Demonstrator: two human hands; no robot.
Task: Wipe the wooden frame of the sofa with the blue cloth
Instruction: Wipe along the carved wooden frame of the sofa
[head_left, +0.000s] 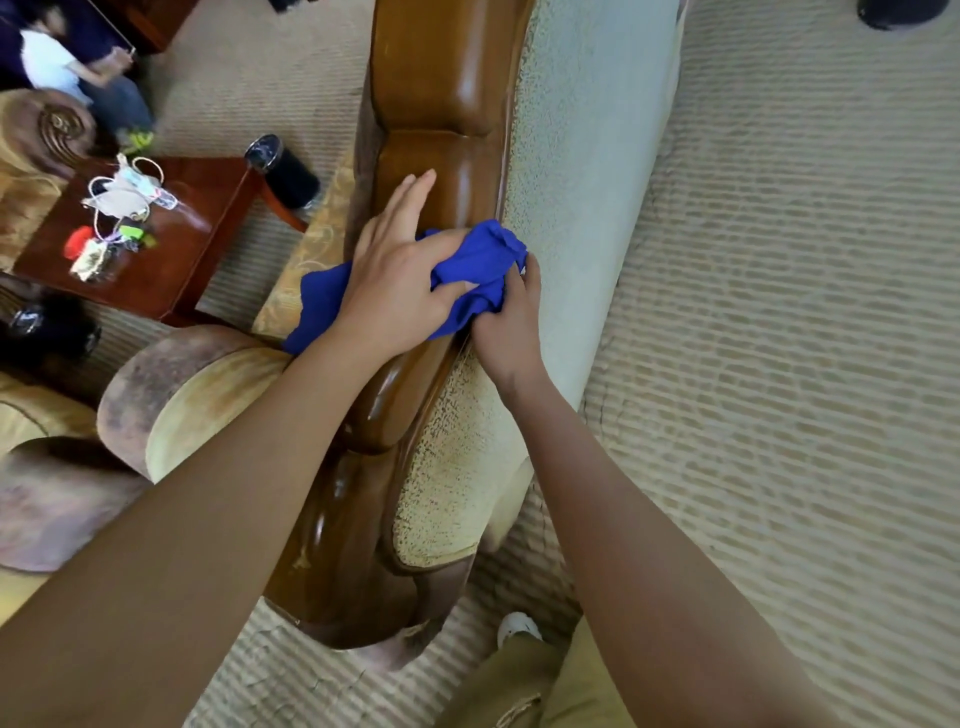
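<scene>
The blue cloth (475, 270) lies bunched on top of the sofa's wooden frame (441, 104), about midway along the glossy rail. The left hand (397, 270) rests over the cloth with its fingers stretched flat along the frame and its thumb hooked into the cloth. The right hand (511, 317), on the frame's beige back-cushion (582, 156) side, grips the cloth's bunched end with curled fingers. A loose corner of cloth hangs off the frame's other side, toward the sofa's rounded arm (192, 395). Beyond that side stands a dark wooden table (192, 249) cluttered with small items.
</scene>
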